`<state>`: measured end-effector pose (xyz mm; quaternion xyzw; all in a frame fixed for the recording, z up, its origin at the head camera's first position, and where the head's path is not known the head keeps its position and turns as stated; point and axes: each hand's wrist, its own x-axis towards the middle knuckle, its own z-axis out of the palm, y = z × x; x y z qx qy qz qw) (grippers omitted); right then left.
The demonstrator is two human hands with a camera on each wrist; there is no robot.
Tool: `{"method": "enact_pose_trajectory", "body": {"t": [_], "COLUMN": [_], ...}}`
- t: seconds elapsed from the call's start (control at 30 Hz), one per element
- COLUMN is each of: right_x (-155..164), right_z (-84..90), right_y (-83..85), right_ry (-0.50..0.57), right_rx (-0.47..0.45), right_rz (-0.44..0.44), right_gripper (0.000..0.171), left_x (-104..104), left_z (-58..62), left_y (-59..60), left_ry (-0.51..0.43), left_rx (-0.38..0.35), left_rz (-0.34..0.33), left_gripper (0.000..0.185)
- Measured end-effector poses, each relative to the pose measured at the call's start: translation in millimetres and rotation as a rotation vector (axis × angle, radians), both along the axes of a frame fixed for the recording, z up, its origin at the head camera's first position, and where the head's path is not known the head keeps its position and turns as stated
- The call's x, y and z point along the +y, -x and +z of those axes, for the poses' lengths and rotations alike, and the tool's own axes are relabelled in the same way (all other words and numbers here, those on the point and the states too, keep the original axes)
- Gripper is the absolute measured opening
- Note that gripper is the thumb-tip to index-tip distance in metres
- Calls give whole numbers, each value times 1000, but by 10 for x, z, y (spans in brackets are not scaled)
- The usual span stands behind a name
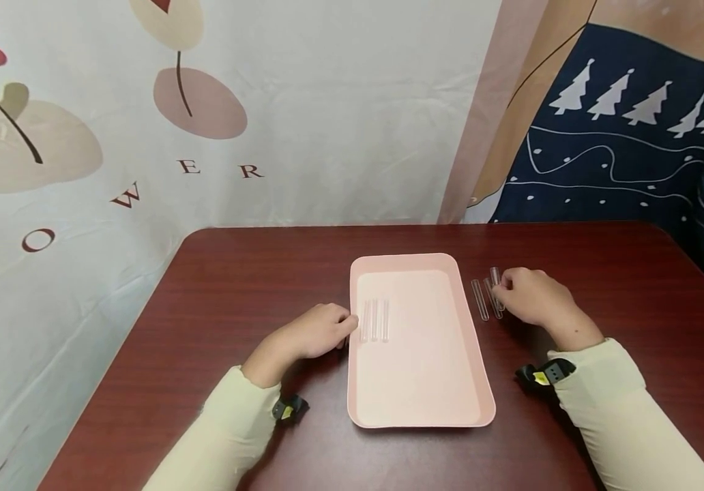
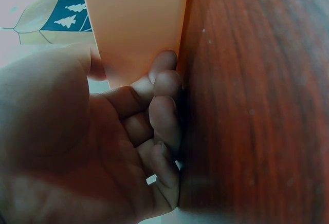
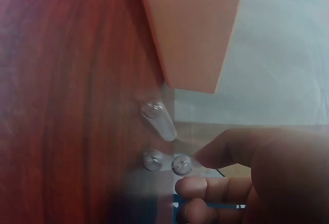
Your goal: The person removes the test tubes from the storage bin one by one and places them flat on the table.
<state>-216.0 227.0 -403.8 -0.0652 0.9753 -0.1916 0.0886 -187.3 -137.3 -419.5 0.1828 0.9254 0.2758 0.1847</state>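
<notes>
Colourless and see-through, a slim, round-ended tube (image 3: 182,165) is pinched by the fingers of the right hand (image 1: 534,296), near two matching tubes (image 1: 480,300) on the table (image 1: 266,273), right of the pink tray (image 1: 422,389). Its long axis is pointed away from the person. The tray's left side is touched by the left hand (image 1: 320,331), its fingers loosely bent.

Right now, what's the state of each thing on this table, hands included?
Pink tray: flat on the table.
Tubes in tray: three, lying side by side.
Loose tubes: two, lying on the table.
Held tube: pinched.
Left hand: gripping the tray's edge.
Right hand: pinching the held tube.
</notes>
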Motion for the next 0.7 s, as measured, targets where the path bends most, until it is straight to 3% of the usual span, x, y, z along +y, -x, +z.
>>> {"method": "enact_pose_trajectory", "body": {"t": [0.7], "right_x": [-55], "right_z": [-47], "right_y": [-1], "right_ry": [-15], "right_rx": [-8], "right_rz": [20], "right_gripper": [23], "left_x": [3], "left_z": [15], "left_y": [-3], "left_ry": [11], "left_rx": [-6], "left_rz": [1], "left_gripper": [40]}}
